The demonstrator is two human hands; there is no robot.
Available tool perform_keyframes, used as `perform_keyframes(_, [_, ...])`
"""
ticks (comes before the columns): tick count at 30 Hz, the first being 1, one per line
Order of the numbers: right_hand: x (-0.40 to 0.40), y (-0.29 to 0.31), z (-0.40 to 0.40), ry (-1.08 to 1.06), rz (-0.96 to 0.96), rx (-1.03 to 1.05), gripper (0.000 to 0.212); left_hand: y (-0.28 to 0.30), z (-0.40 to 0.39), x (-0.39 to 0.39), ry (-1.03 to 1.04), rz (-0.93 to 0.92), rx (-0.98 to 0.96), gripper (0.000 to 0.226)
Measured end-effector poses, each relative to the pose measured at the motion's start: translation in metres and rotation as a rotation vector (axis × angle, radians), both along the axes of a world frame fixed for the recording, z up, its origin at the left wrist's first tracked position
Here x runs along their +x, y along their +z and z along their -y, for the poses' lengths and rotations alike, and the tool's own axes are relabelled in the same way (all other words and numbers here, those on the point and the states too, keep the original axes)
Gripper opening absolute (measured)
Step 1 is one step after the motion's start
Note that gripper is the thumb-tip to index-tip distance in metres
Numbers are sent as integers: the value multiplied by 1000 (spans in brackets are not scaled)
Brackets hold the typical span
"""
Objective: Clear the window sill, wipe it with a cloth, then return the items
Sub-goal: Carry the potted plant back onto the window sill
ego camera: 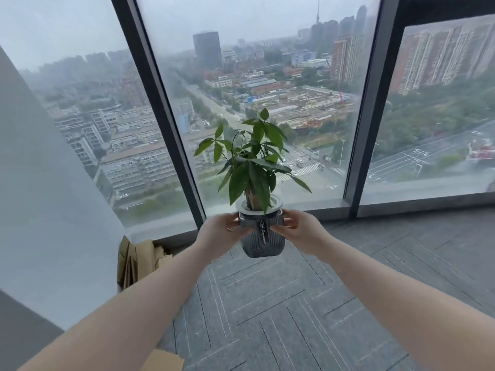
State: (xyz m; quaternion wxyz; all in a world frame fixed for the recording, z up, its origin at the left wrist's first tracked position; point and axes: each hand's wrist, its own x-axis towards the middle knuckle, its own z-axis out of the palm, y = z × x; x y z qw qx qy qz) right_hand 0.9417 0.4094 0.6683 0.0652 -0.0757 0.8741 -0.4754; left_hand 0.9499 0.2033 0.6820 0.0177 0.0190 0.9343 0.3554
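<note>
With both hands, left (223, 231) and right (301, 228), clasping the potted plant (261, 236) airborne, no cloth visible, clearing-or-returning stage is unclear.

Both forearms bare, no sleeves; left hand (218, 234), right hand (301, 230).

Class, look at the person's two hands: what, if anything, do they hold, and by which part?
Both hands, left hand and right hand, hold the potted plant by opposite sides of the pot's upper body, below the rim.
</note>
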Motion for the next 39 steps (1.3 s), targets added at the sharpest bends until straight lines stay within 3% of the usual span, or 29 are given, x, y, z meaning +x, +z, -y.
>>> perform_keyframes(4, [-75, -6, -19, -26, 16, -5, 41, -7, -21, -76, 8, 4, 4, 52])
perform_keyframes(8, [-156, -20, -34, -39, 30, 27, 38, -22, -37, -162, -37, 24, 11, 42])
perform_keyframes(15, [-291, -27, -69, -153, 40, 108, 44, -40, -75, -327, -170, 42, 10, 53])
perform_keyframes(23, [-419, -45, -126, -240, 87, 148, 40, -55, -140, -475, -269, 79, -54, 47])
perform_keyframes(28, [-515, -70, -166, -204, 114, 118, 41, -73, -181, -561, -234, 82, -80, 34])
perform_keyframes(34, [-636, -104, -207, -124, 192, 44, 47, -92, -224, -660, -91, 167, -80, 43])
perform_keyframes(39, [-712, -131, -225, -104, 226, 23, 40, -122, -240, -727, -36, 203, -13, 45])
